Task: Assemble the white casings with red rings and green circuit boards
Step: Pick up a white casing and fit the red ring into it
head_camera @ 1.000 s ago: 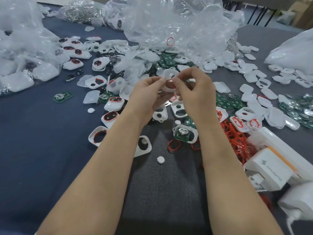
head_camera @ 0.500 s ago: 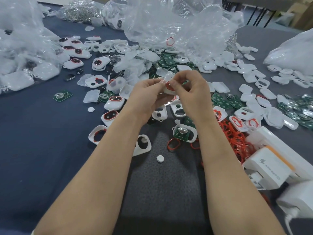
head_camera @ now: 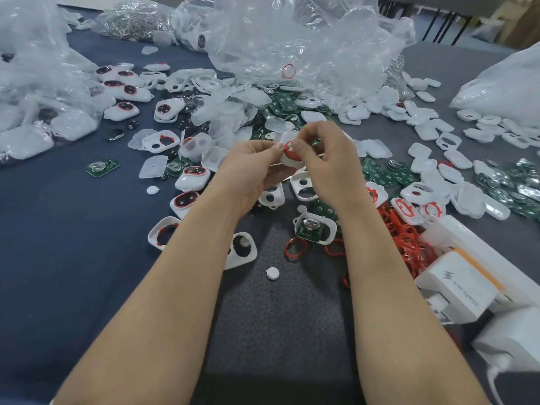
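head view: both hands meet just above the middle of the frame, over the thick of the scattered parts. the left hand (head_camera: 248, 163) has thumb and forefinger pinched on the left edge of a white casing (head_camera: 287, 164), with the other fingers curled under it. the casing is held up off the table (head_camera: 73, 258) and rests on nothing. the right hand (head_camera: 328, 165) is curled too, its fingertips (head_camera: 296, 146) nipping a red ring (head_camera: 289, 151) that sits on the casing's upper face. whether the ring is fully seated i cannot tell, since the fingers hide part of it.

my reading is that the step in hand is fitting the ring into this casing, with the board yet to go in. the next move calls for pressing the ring down all round its opening, working along the rim while the left hand holds the shell steady. a thin rubbery loop is likely to spring out at one side when pushed at the other.

after that a board is wanted. loose green circuit boards (head_camera: 380, 178) lie just right of the hands, and spare red rings (head_camera: 404, 238) are heaped to the lower right of centre. below the hands a casing with a board already in it (head_camera: 314, 228) lies on the cloth, which probably shows the later stage. clear plastic bags (head_camera: 292, 39) fill the top of the frame.
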### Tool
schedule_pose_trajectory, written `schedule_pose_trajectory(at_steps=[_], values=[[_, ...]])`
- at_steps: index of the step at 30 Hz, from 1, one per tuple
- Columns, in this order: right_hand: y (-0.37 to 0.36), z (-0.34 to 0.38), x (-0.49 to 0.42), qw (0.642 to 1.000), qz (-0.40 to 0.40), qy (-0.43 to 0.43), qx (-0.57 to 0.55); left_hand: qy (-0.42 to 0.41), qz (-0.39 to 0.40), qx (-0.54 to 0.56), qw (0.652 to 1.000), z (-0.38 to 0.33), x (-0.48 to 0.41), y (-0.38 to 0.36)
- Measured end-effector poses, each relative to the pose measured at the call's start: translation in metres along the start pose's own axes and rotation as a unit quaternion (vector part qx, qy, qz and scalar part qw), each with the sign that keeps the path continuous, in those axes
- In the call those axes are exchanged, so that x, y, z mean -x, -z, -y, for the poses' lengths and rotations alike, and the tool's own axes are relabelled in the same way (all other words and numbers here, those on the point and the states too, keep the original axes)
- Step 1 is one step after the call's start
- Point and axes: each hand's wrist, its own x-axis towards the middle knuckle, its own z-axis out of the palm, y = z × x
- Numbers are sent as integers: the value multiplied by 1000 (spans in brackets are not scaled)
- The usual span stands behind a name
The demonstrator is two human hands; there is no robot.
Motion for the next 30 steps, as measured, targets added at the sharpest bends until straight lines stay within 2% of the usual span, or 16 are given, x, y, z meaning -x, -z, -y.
schedule_pose_trajectory(at_steps=[22,30], values=[[-2,0,2,997,40,44,50,-44,-38,-98,993,1,-1,6],[-6,1,4,999,39,21,13,-60,-20,-107,992,1,0,9]])
